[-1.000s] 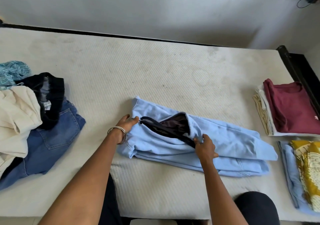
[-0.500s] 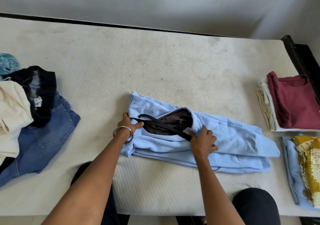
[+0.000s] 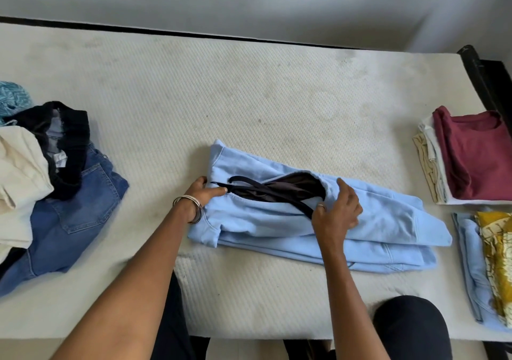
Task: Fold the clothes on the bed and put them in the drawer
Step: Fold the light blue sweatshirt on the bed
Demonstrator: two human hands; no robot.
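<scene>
- Where the mattress (image 3: 249, 96) runs mid-frame, a light blue hoodie (image 3: 374, 221) lies partly folded, dark lining (image 3: 291, 187) showing at its opening.
- Left hand (image 3: 202, 196), bangles at the wrist, rests on the hoodie's left edge, fingers straight, touching a black drawstring (image 3: 243, 179).
- Right hand (image 3: 338, 212) presses the cloth beside the lining, fingers loosely spread, gripping nothing.
- Unfolded jeans (image 3: 69, 221) and other clothes sit far left.
- Folded maroon shirt (image 3: 476, 154) tops a stack far right.

Two hands (image 3: 203, 196), one light-blue hoodie (image 3: 374, 221)
</scene>
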